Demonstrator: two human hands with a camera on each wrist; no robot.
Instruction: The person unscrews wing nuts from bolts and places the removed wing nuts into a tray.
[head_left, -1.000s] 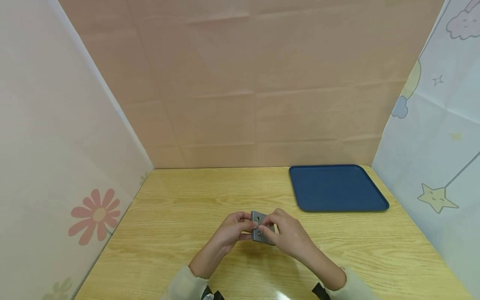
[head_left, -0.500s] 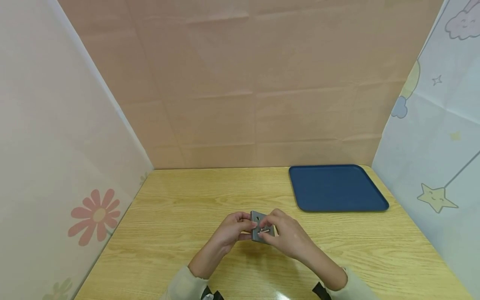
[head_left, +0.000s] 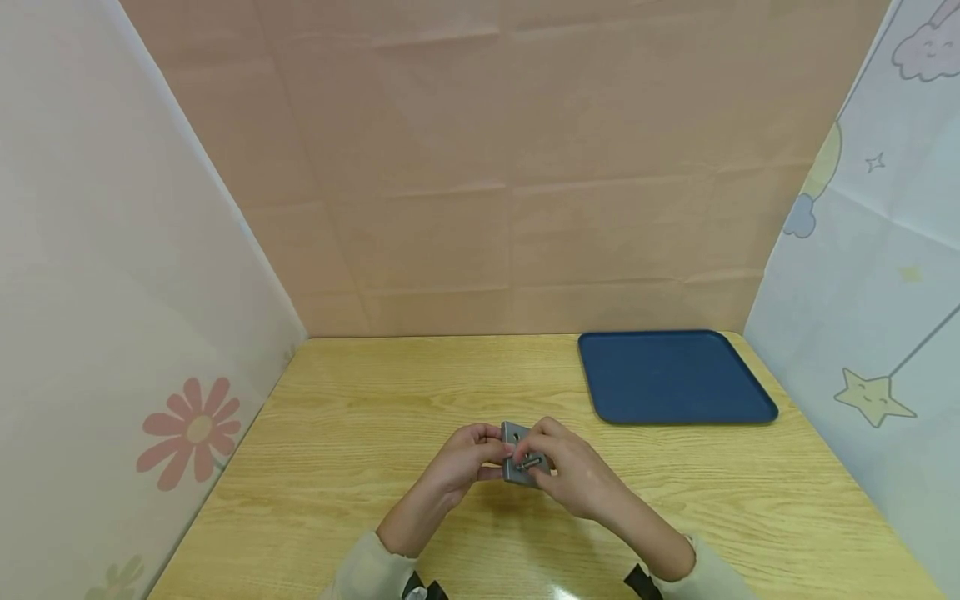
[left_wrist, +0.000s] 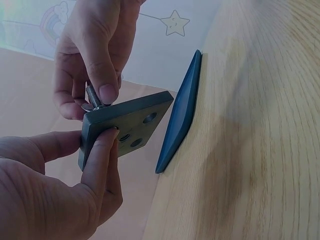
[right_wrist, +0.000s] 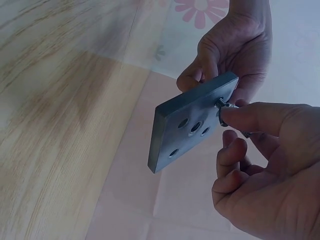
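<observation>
My left hand (head_left: 459,468) holds a square grey metal plate (head_left: 514,477) by one edge, thumb on one face and fingers on the other. Several round holes show in the plate (right_wrist: 171,136) in the right wrist view. At a corner hole stands a threaded screw (left_wrist: 93,95) with a thin metal wing-like piece around its shaft. My right hand (head_left: 579,473) pinches the screw (right_wrist: 245,134) between thumb and fingers. One threaded end meets the plate face; how deep it sits is hidden. In the left wrist view, my right hand (left_wrist: 97,45) is above the plate.
A blue tray (head_left: 678,379) lies at the back right of the wooden table (head_left: 390,392). A tan backdrop (head_left: 480,208) rises behind, with patterned sheets on the left and right sides. Both hands are over the front middle of the table.
My right fingers have shifted at the screw, and its shaft, mostly covered a second ago, now shows in the head view. The left hand and plate have stayed nearly still.
</observation>
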